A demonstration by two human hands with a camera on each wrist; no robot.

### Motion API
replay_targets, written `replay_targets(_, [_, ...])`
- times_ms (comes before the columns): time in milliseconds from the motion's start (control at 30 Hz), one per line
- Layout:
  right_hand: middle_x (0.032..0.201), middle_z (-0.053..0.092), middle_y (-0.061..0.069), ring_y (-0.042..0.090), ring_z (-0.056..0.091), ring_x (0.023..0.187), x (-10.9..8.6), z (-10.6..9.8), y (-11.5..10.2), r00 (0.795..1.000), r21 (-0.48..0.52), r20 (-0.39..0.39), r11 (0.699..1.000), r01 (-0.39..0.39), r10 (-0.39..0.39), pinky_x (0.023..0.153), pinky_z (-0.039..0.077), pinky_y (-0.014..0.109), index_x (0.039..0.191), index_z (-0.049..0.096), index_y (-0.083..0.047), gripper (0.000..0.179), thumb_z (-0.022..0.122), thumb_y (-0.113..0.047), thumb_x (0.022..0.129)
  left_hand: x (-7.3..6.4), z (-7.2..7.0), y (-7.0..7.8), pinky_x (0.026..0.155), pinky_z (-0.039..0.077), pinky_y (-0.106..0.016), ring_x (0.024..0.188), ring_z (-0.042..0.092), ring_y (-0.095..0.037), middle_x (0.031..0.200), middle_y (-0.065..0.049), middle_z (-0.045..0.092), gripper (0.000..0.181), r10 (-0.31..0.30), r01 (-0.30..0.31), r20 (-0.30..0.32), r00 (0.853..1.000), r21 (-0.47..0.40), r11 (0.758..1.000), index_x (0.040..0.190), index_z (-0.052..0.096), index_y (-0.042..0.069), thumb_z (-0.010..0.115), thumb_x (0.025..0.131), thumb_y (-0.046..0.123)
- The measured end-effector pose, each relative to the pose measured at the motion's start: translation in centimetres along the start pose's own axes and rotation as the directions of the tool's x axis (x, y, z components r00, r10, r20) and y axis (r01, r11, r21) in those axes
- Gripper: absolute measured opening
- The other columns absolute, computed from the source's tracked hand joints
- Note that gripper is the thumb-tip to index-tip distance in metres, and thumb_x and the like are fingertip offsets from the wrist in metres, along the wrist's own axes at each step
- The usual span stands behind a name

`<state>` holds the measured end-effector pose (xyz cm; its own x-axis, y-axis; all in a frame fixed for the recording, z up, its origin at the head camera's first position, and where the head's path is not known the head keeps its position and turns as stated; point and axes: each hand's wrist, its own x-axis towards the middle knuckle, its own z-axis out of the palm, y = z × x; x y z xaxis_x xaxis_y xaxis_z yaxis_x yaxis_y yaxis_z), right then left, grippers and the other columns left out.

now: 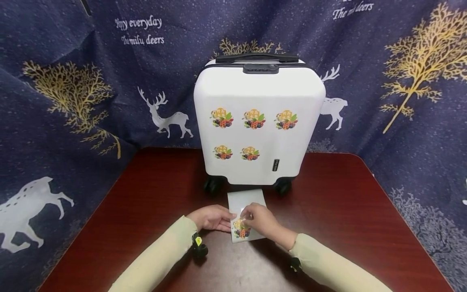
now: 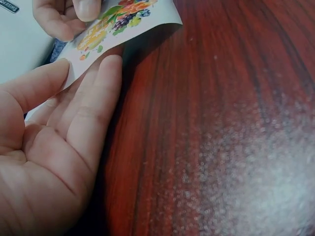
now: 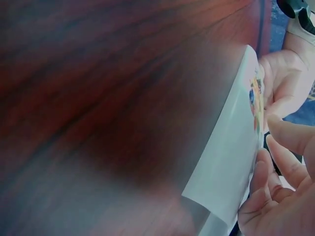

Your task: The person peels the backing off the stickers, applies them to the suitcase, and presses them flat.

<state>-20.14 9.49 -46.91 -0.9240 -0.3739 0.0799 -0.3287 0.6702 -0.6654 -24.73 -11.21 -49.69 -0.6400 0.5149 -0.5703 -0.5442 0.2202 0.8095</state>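
A pale backing sheet (image 1: 248,198) bears a colourful fruit sticker (image 1: 241,230) on its near part. My left hand (image 1: 215,218) holds the sheet's left edge, thumb on top and fingers beneath, as the left wrist view shows. There the sheet (image 2: 162,20) bends and stands raised over the table. My right hand (image 1: 260,219) is over the sheet, its bent thumb and index finger close together at the sticker's upper right edge. In the right wrist view the right hand (image 3: 280,191) is beside the sheet (image 3: 224,152); I cannot tell whether its fingertips pinch the sticker.
Behind the sheet stands a white suitcase (image 1: 255,87) on black wheels, with several fruit stickers in two rows and a small black label (image 1: 275,165) at lower right. The table (image 1: 328,211) is dark red wood. A blue deer-patterned cloth (image 1: 164,73) hangs behind.
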Motion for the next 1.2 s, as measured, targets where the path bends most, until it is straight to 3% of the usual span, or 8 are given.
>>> replay_targets(167, [0.079, 0.060, 0.002, 0.011, 0.051, 0.074, 0.26, 0.50, -0.08, 1.000, -0.001, 0.005, 1.000, -0.024, 0.024, 0.065, 0.043, 0.021, 0.084, 0.071, -0.006, 0.013, 0.080, 0.001, 0.077, -0.03, -0.10, 0.03, 0.102, 0.059, -0.042, 0.097, 0.074, -0.018, 0.111, -0.015, 0.076, 0.021, -0.013, 0.013, 0.004, 1.000, -0.003, 1.000, 0.118, 0.061, -0.004, 0.051, 0.107, 0.011])
replay_targets(367, [0.081, 0.061, 0.003, 0.013, 0.054, 0.076, 0.42, 0.72, -0.28, 0.999, -0.016, 0.009, 0.999, -0.034, 0.034, 0.067, 0.045, 0.023, 0.084, 0.070, -0.006, 0.013, 0.079, 0.001, 0.078, 0.02, -0.21, 0.11, 0.102, 0.059, -0.041, 0.094, 0.073, -0.016, 0.107, -0.012, 0.076, 0.021, -0.023, 0.023, 0.015, 1.000, -0.006, 1.000, 0.118, 0.061, -0.004, 0.050, 0.108, 0.011])
replay_targets(767, [0.082, 0.064, 0.002, 0.014, 0.059, 0.077, 0.31, 0.89, -0.62, 1.000, -0.106, -0.025, 0.994, 0.005, -0.008, 0.067, 0.048, 0.025, 0.080, 0.069, -0.008, 0.013, 0.079, -0.001, 0.079, 0.11, -0.11, 0.04, 0.105, 0.057, -0.045, 0.097, 0.073, -0.018, 0.106, -0.013, 0.075, 0.016, -0.010, 0.010, 0.020, 1.000, -0.005, 1.000, 0.108, 0.061, 0.001, 0.048, 0.108, 0.009])
replay_targets(1200, [0.078, 0.062, 0.003, 0.011, 0.052, 0.072, 0.36, 0.92, -0.59, 1.000, -0.038, 0.002, 0.999, -0.026, 0.026, 0.063, 0.044, 0.022, 0.077, 0.066, -0.007, 0.014, 0.075, 0.000, 0.085, 0.37, -0.29, -0.18, 0.097, 0.061, -0.039, 0.093, 0.074, -0.015, 0.100, -0.008, 0.077, 0.019, 0.001, -0.001, 0.014, 1.000, -0.002, 1.000, 0.116, 0.062, -0.002, 0.052, 0.107, 0.011])
